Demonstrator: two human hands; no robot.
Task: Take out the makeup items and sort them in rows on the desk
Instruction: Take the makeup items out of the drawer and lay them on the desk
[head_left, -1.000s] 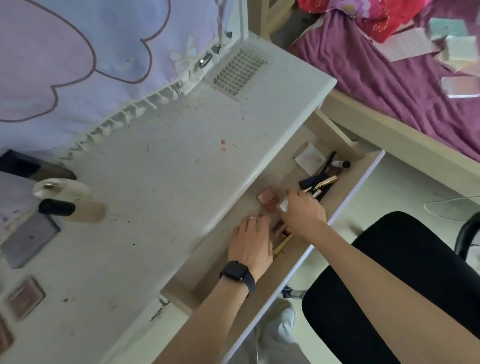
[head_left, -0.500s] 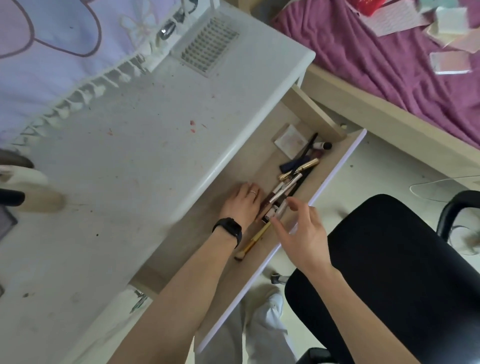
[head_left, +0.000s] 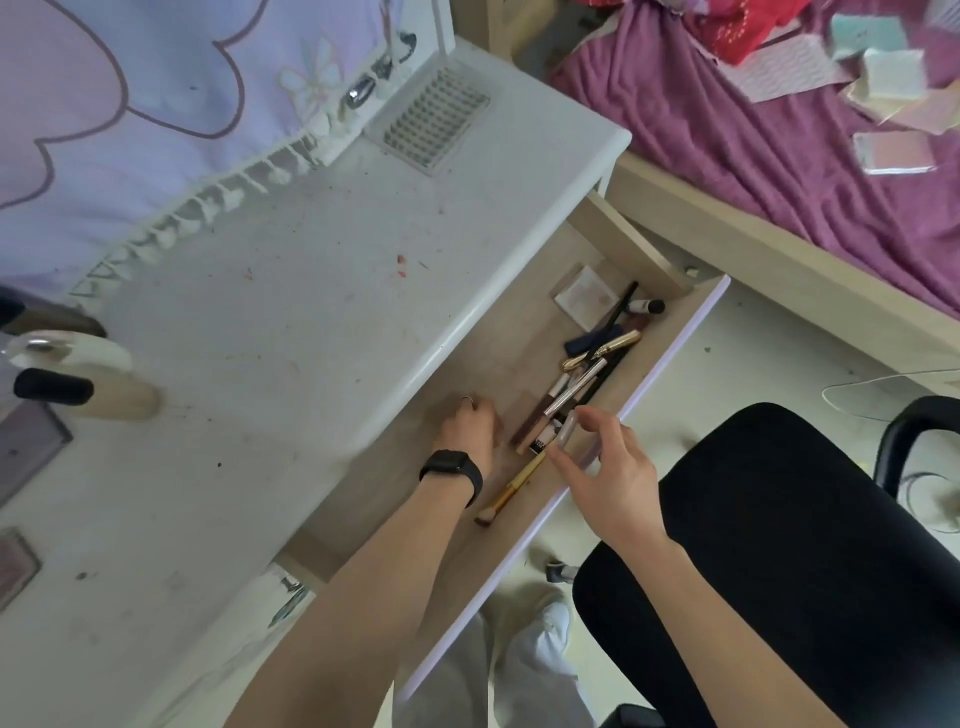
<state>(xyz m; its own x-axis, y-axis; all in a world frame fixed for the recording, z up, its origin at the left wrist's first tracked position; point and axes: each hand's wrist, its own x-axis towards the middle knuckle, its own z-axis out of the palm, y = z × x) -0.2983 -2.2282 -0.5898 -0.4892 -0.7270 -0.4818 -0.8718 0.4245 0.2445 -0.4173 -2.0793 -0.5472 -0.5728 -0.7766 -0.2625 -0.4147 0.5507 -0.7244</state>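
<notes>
Drawer holds tubes (plus a brush); right grip spread above, left grip curled, hold unclear.

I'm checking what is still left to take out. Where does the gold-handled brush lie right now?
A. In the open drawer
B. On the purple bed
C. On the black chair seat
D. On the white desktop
A: the gold-handled brush lies on the floor of the open drawer, near its front edge, between the left hand and the right hand.
</notes>
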